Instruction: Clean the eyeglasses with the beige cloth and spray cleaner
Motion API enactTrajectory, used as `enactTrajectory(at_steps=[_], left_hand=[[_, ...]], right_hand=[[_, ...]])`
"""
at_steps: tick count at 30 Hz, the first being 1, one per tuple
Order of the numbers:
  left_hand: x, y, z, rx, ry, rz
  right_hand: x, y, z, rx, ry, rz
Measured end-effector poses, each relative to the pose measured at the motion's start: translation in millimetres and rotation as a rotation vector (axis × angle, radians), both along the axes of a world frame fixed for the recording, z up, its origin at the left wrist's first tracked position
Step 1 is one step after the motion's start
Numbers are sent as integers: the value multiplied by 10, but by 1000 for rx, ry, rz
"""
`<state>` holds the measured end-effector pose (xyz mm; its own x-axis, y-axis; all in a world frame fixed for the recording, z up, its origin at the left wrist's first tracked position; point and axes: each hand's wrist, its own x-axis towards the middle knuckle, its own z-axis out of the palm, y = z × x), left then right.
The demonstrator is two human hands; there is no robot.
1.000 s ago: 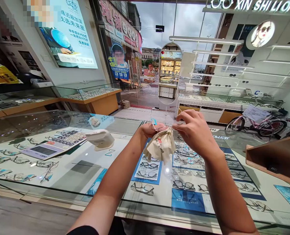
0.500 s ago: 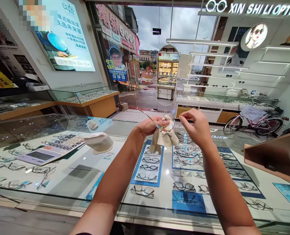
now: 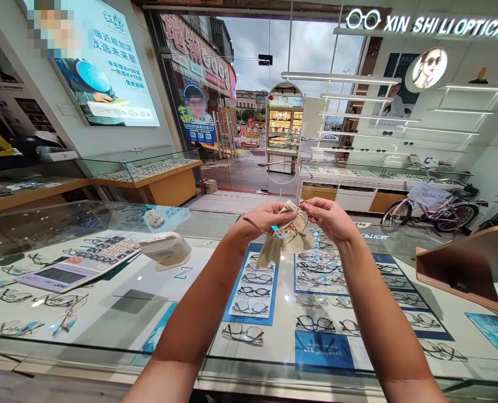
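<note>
- A left hand (image 3: 269, 217) pinches a beige cloth (image 3: 289, 242) against eyeglasses (image 3: 277, 231).
- A right hand (image 3: 330, 217) pinches the frame's far side.
- Eyeglasses and cloth hang above a glass-topped desk (image 3: 209, 260).

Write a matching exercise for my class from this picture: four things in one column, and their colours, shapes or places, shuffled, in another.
Things
1. Cloth
2. Calculator
3. Mirror
4. Bicycle

Descriptions
A. Pink, in the right background
B. Beige, hanging from the left hand's fingers
C. Oval, in the background beyond the hands
D. Pale purple, on the glass counter

Right pairs: 1-B, 2-D, 3-C, 4-A
</note>
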<state>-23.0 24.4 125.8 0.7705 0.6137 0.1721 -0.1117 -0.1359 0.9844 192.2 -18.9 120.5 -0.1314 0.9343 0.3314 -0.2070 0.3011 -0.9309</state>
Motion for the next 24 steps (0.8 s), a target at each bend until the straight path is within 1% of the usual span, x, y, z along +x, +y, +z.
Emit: enactTrajectory(at_steps=[3,5,10,13,16,19,22,24], left_hand=[[-4,52,-59,-80,-54,-42],[1,67,-94,-113,-68,-69],[132,-23,-111,-123,-106,-70],[262,-115,-97,-125,-176,-74],[367,-184,-110,-108,-246,-23],[438,-213,-152,-80,-270,50],[484,-223,-181,-43,-295,143],[492,-232,-174,-5,-313,187]], right_hand=[[9,-4,19,63,46,-57],[1,-9,20,74,74,-66],[-64,-51,22,-22,169,-33],[-105,-86,38,-28,194,-51],[-132,-101,40,15,192,-53],[-149,-96,26,68,174,-32],[-155,-86,16,93,163,-29],[-147,-83,21,106,151,-45]])
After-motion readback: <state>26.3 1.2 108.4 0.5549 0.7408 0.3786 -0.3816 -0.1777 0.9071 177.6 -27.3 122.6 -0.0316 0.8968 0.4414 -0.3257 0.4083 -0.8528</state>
